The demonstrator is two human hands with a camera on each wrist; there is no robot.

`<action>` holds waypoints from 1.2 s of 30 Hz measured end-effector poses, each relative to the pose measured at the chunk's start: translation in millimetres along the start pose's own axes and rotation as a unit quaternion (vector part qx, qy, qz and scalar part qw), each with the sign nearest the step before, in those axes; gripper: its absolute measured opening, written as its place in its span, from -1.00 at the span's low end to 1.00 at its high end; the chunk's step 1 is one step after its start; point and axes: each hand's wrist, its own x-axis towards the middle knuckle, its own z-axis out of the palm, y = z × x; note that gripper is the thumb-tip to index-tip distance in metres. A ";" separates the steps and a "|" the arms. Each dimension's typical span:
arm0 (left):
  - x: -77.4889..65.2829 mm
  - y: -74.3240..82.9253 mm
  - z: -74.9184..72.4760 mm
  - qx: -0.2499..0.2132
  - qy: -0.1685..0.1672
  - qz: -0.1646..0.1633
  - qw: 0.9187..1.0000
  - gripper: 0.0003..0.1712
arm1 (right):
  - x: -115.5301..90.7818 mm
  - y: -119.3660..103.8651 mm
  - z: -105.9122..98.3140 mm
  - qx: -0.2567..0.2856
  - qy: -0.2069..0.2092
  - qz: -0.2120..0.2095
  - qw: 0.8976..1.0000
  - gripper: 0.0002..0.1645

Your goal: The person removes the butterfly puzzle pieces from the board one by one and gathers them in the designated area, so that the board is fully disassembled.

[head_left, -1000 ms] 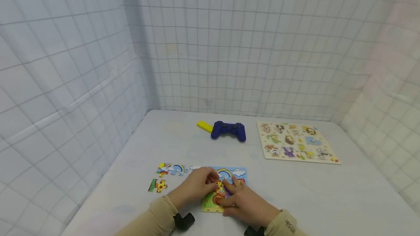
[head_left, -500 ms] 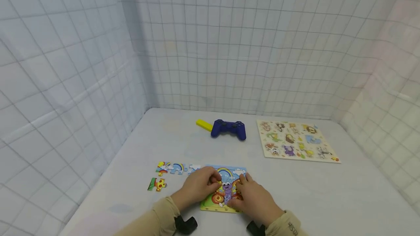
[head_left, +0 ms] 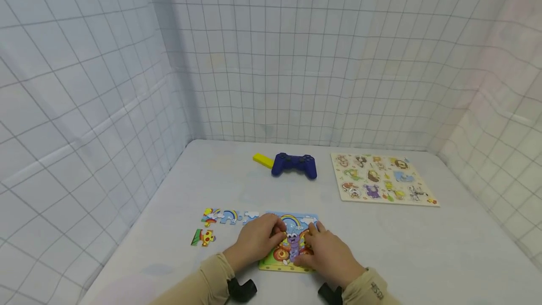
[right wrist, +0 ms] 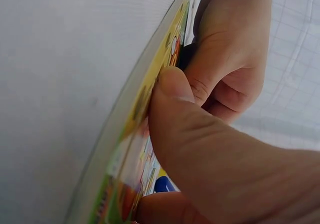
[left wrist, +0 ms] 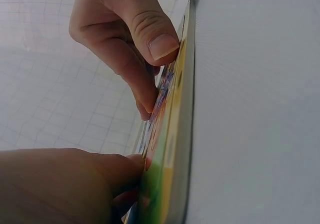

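A tray puzzle (head_left: 288, 268) lies on the table, printed with a purple cartoon character, a rainbow and a yellow lower border. My left hand (head_left: 259, 239) rests over its left side, thumb and index fingertips down on the picture with a small gap between them. On the right side, the fingertips and thumb of my right hand (head_left: 332, 255) touch the puzzle, spread apart. The left wrist view shows the right thumb (left wrist: 164, 47) at the board's edge. My hands cover the puzzle's left and right parts, and no lifted piece is visible.
Loose puzzle pieces lie left of the board: a giraffe-patterned piece (head_left: 203, 237), a rainbow piece (head_left: 230, 216) and others beside it. Behind are a blue game controller (head_left: 294, 165) and a yellow block (head_left: 263, 160). An animal puzzle board (head_left: 383, 180) lies at right.
My right hand has shifted to the right from the puzzle's middle, uncovering the purple character. The left hand stays at the left side with little movement.
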 end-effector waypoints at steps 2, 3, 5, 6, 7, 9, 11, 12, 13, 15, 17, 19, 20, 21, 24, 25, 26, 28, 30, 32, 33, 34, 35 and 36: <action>-0.4 0.9 -0.4 -0.001 0.003 -0.002 1.000 -0.90 | 0.1 0.0 -0.9 0.003 -0.001 -0.002 1.000 -0.14; -0.7 1.3 -0.7 -0.003 0.004 -0.004 1.000 -0.90 | 0.1 0.0 -1.3 0.004 -0.002 -0.003 1.000 -0.14; -0.5 1.9 -0.9 -0.006 0.005 -0.010 1.000 -0.90 | 0.0 0.1 -2.0 0.004 -0.003 -0.004 1.000 -0.15; -0.3 2.0 -1.0 -0.008 0.005 -0.013 1.000 -0.90 | 0.0 0.1 -2.5 0.004 -0.002 -0.005 1.000 -0.16; -0.3 1.9 -0.6 -0.011 0.005 -0.015 1.000 -0.89 | -0.1 0.3 -2.4 0.003 -0.003 -0.004 1.000 -0.16; 0.0 1.7 0.0 -0.015 0.006 -0.018 1.000 -0.89 | -0.2 0.5 -2.5 0.001 -0.003 -0.005 1.000 -0.15; 0.5 1.3 0.4 -0.019 0.010 -0.020 1.000 -0.89 | -0.1 0.7 -2.4 0.000 -0.003 -0.004 1.000 -0.15; 0.7 1.2 0.4 -0.020 0.011 -0.021 1.000 -0.89 | 0.0 0.7 -2.4 0.001 -0.004 -0.003 1.000 -0.14; 0.8 1.1 0.6 -0.020 0.011 -0.021 1.000 -0.90 | 0.1 0.8 -2.2 0.000 -0.005 -0.002 1.000 -0.13; 1.0 0.9 0.7 -0.019 0.011 -0.022 1.000 -0.90 | 0.4 0.7 -1.8 0.000 -0.008 0.001 1.000 -0.12; 1.2 0.9 0.7 -0.020 0.010 -0.023 0.999 -0.89 | 0.3 0.6 -1.4 -0.001 -0.011 0.002 1.000 -0.11; 1.4 1.0 0.4 -0.028 0.007 -0.027 0.999 -0.89 | 0.2 0.5 -1.2 -0.003 -0.012 0.002 1.000 -0.11; 1.5 1.3 0.1 -0.034 0.007 -0.029 0.999 -0.89 | 0.1 0.4 -1.3 -0.003 -0.012 0.001 1.000 -0.11; 1.6 1.3 0.0 -0.040 0.007 -0.032 0.999 -0.89 | -0.1 0.2 -1.4 -0.002 -0.011 0.001 1.000 -0.11; 1.9 2.1 -0.8 -0.063 0.008 -0.042 0.997 -0.87 | -0.7 -0.3 -2.2 -0.003 -0.009 -0.004 1.000 -0.12; 2.0 2.2 -1.0 -0.067 0.009 -0.045 0.997 -0.85 | -0.9 -0.4 -2.5 -0.003 -0.008 -0.006 1.000 -0.12; 2.2 2.0 -0.7 -0.069 0.010 -0.048 0.996 -0.83 | -1.1 -0.6 -2.8 -0.002 -0.008 -0.007 1.000 -0.12; 2.6 1.9 -0.8 -0.073 0.010 -0.051 0.996 -0.81 | -1.4 -0.8 -3.1 -0.003 -0.008 -0.008 1.000 -0.13; 2.9 1.5 -0.7 -0.074 0.010 -0.050 0.996 -0.80 | -1.6 -1.0 -3.1 -0.004 -0.008 -0.008 1.000 -0.13; 3.0 1.3 -0.8 -0.078 0.007 -0.047 0.996 -0.81 | -1.7 -1.2 -2.9 -0.006 -0.008 -0.008 1.000 -0.14; 2.9 1.4 -1.0 -0.080 0.006 -0.045 0.996 -0.82 | -1.7 -1.2 -2.7 -0.008 -0.008 -0.008 1.000 -0.14; 2.8 1.3 -0.9 -0.082 0.006 -0.044 0.996 -0.82 | -1.6 -1.2 -2.6 -0.009 -0.008 -0.008 1.000 -0.13; 2.7 1.2 -0.9 -0.083 0.006 -0.042 0.996 -0.83 | -1.6 -1.2 -2.5 -0.010 -0.009 -0.008 1.000 -0.13; 2.5 1.2 -0.8 -0.084 0.007 -0.040 0.996 -0.83 | -1.5 -1.2 -2.3 -0.011 -0.009 -0.007 1.000 -0.13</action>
